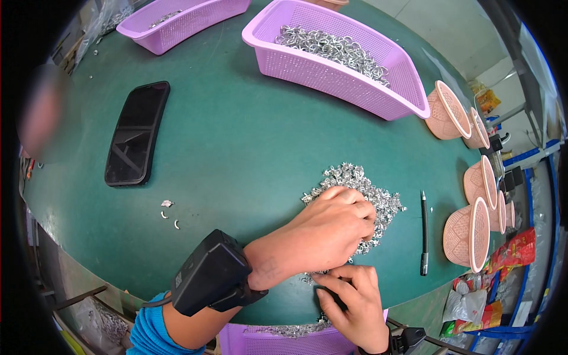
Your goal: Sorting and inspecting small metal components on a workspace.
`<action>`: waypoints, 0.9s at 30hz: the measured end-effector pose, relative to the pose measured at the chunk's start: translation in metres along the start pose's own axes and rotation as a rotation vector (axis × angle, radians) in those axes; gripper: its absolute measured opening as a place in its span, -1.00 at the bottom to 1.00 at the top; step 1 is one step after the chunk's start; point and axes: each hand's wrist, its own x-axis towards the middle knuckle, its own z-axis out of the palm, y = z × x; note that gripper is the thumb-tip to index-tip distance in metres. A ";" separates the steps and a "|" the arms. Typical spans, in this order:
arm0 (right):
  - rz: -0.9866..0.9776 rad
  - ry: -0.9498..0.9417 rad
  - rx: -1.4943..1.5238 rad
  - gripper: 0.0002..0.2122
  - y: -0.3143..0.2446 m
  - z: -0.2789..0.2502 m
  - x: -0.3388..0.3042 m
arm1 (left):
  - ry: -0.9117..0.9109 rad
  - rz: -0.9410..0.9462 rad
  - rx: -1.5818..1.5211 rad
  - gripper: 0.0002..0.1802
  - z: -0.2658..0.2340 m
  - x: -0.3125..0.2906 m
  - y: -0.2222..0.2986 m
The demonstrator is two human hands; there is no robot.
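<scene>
My left hand lies across a pile of small silver metal pieces, knuckles up. Its fingers curl down into the pile, and the fingertips are hidden. Nearer the table's front edge is my right hand. Its index finger reaches left along the tabletop beside a few loose metal pieces, with the thumb held slightly apart below. No piece shows between that finger and thumb. Below the edge, a purple basket holds more silver bits, and my right hand is partly over it.
On the green table, a black phone lies left and a black pen right. Purple baskets of metal rings stand at the back. Several peach woven-pattern cups line the right edge. Small fragments lie left of my wrist.
</scene>
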 end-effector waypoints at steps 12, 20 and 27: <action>0.102 0.099 0.128 -0.86 0.008 -0.013 -0.015 | 0.003 -0.002 -0.029 -0.88 0.001 0.000 0.000; 0.114 0.083 0.095 -0.88 0.008 -0.019 -0.020 | -0.024 -0.012 -0.023 -0.89 0.000 0.001 0.002; 0.117 0.112 0.148 -0.88 0.011 -0.017 -0.019 | -0.017 -0.013 -0.023 -0.89 -0.001 0.001 0.001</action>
